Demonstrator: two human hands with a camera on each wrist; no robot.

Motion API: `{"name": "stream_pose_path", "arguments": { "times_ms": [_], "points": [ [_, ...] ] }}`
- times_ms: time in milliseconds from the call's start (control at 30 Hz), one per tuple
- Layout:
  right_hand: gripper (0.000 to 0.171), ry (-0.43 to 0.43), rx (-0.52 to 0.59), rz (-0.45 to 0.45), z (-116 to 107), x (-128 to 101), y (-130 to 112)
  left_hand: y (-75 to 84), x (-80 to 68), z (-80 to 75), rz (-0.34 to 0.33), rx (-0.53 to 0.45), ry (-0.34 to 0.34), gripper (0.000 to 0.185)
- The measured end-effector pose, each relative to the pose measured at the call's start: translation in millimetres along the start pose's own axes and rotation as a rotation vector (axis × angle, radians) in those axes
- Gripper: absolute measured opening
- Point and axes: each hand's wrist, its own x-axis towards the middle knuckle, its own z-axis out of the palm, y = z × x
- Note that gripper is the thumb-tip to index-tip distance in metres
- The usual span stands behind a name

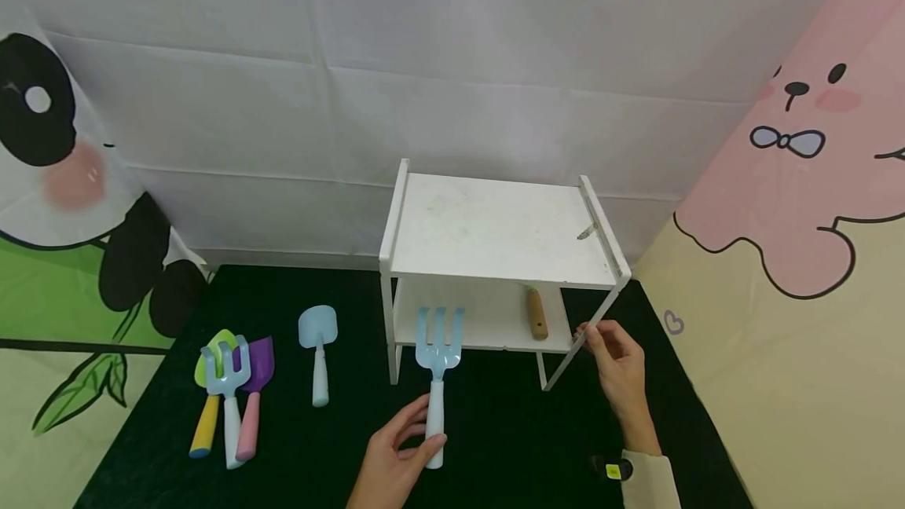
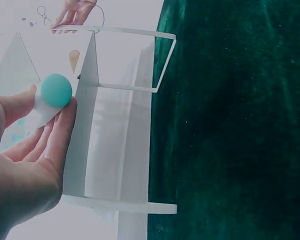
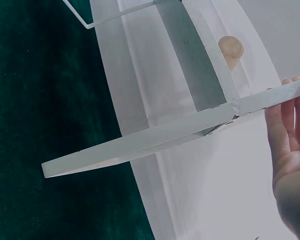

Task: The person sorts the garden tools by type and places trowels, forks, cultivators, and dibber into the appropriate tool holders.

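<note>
Dark green desk (image 1: 537,438) beneath a white two-tier rack (image 1: 495,226), pale creased sheet (image 1: 452,38) behind the rack, panda print (image 1: 71,179) to its left, pink bear print (image 1: 806,187) to its right, light-blue fork (image 1: 438,360) before it pinched by the left hand (image 1: 396,454), right hand (image 1: 622,375) gripping the rack's right side.

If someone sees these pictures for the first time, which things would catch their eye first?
Probably the white shelf, standing on the dark green surface near the middle of the head view. In front of it, the left hand holds a pale blue fork by its handle. The large cartoon prints may also draw attention: a black-and-white figure at the left, a pink one at the right.
</note>
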Motion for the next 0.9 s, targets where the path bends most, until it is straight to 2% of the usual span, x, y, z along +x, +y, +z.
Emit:
{"name": "stream_pose_path", "arguments": {
  "times_ms": [200, 567, 900],
  "points": [
    [0.014, 0.003, 0.002, -0.002, 1.0, -0.6, -0.8, 6.0, 6.8, 5.4, 0.007, 0.0, 0.012, 0.073],
    [0.014, 0.009, 0.008, -0.012, 1.9, -0.4, -1.2, 17.0, 17.2, 11.8, 0.077, -0.032, 0.009, 0.067],
    [0.014, 0.002, 0.025, -0.024, 1.1, -0.1, 0.9, 26.9, 26.1, 20.5, 0.1, -0.039, 0.01, 0.067]
  ]
}}
